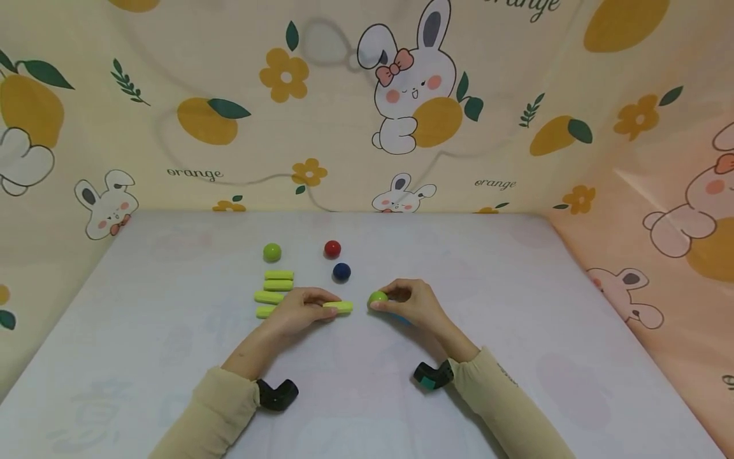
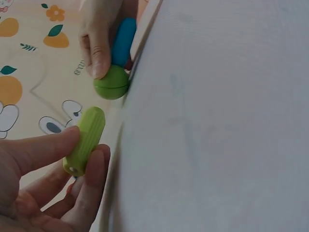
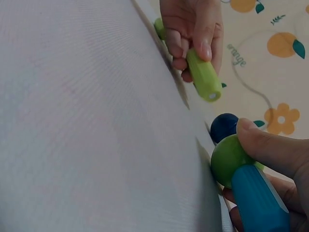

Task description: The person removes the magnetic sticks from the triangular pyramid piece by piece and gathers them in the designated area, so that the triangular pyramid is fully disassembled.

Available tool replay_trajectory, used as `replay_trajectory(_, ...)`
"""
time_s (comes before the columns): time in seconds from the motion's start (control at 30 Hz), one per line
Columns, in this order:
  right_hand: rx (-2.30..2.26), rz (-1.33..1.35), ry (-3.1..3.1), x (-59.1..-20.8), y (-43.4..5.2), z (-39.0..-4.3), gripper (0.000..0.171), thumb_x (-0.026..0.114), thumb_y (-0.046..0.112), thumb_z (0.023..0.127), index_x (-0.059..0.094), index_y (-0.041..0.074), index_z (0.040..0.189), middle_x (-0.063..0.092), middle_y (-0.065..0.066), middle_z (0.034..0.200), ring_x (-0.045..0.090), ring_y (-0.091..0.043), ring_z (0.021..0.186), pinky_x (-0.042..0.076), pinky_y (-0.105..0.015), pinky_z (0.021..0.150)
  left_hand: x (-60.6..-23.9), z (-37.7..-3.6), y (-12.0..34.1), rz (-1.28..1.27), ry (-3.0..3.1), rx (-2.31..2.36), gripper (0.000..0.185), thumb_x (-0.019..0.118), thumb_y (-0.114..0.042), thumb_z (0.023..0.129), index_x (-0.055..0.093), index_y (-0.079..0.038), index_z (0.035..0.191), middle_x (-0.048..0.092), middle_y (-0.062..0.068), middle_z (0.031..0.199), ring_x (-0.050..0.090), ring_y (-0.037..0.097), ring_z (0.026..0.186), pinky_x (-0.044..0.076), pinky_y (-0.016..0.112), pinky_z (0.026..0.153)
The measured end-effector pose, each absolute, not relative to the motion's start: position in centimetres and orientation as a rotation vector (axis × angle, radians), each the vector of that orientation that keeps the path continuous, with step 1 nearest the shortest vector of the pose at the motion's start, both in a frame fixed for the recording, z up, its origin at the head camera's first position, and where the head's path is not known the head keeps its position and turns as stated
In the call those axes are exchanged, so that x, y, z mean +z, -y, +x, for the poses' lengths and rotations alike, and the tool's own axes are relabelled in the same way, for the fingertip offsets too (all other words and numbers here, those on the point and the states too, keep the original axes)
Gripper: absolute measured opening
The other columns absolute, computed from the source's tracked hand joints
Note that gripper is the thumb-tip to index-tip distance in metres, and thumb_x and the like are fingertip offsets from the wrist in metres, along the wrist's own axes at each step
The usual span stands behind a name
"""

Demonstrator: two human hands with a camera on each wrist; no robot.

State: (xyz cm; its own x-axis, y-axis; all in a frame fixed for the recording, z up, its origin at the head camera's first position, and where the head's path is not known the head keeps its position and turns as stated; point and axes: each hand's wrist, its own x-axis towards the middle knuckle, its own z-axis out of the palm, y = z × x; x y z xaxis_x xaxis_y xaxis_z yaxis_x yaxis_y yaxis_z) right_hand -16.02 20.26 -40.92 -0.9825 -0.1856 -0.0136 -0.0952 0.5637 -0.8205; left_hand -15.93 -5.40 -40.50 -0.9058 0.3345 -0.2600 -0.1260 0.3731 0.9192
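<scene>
My left hand (image 1: 301, 310) pinches a yellow-green ribbed stick (image 2: 86, 140) between thumb and fingers, with one end pointing toward the right hand. A small pale spot shows on the stick's end face. My right hand (image 1: 415, 303) grips a green ball (image 3: 231, 160) with thumb and fingers. A blue stick (image 3: 258, 200) sits against that ball and runs back under the palm; the head view shows only a sliver of it. Between the stick in the left hand and the green ball there is a small gap. Both hands are close over the white table.
Several yellow-green sticks (image 1: 278, 285) lie in a column beside my left hand, partly covered by it. Behind them stand another green ball (image 1: 272, 252), a red ball (image 1: 332, 248) and a dark blue ball (image 1: 341, 272). A printed cloth (image 1: 344, 127) rises behind the white table (image 1: 367, 408).
</scene>
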Motion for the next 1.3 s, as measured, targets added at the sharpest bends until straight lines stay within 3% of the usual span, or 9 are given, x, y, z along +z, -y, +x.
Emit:
replay_trajectory(0.27, -1.394, -0.245, -2.688, -40.8, -20.3, -16.0, 0.031, 0.083, 0.031, 0.075, 0.073, 0.012, 0.097, 0.071, -0.001, 0.095, 0.063, -0.013, 0.084, 0.05, -0.03, 0.078, -39.4, -16.0, 7.4, 0.165, -2.28, 1.487, 0.028, 0.07, -0.021, 0.087, 0.07, -0.011, 0.113, 0.067, 0.004, 0.109, 0.054, 0.018, 0.093, 0.043, 0.026, 0.079)
replay_trajectory(0.6, -1.398, -0.26, -2.682, -40.9, -20.3, -16.0, 0.032, 0.081, 0.032, 0.076, 0.073, 0.01, 0.098, 0.072, -0.002, 0.096, 0.064, -0.013, 0.086, 0.051, -0.03, 0.079, -38.9, -16.3, 10.2, 0.23, -2.345, 1.458, 0.032, 0.073, -0.021, 0.085, 0.069, -0.007, 0.114, 0.066, 0.009, 0.109, 0.058, 0.015, 0.085, 0.048, 0.026, 0.073)
replay_trajectory(0.83, -1.39, -0.256, -2.688, -41.0, -20.3, -16.0, 0.031, 0.081, 0.032, 0.076, 0.073, 0.011, 0.098, 0.072, -0.002, 0.096, 0.063, -0.013, 0.086, 0.05, -0.03, 0.079, -38.5, -16.0, 11.4, 0.247, -2.363, 1.439, 0.037, 0.072, -0.023, 0.086, 0.067, -0.004, 0.117, 0.064, 0.014, 0.117, 0.057, 0.015, 0.089, 0.047, 0.025, 0.075)
replay_trajectory(1.3, -1.395, -0.272, -2.688, -41.0, -20.4, -16.0, 0.031, 0.081, 0.031, 0.076, 0.073, 0.01, 0.098, 0.071, -0.002, 0.095, 0.062, -0.013, 0.084, 0.049, -0.03, 0.077, -39.2, -16.3, 12.9, 0.23, -2.349, 1.463, 0.039, 0.073, -0.022, 0.085, 0.066, -0.003, 0.118, 0.064, 0.013, 0.113, 0.058, 0.012, 0.085, 0.049, 0.026, 0.072)
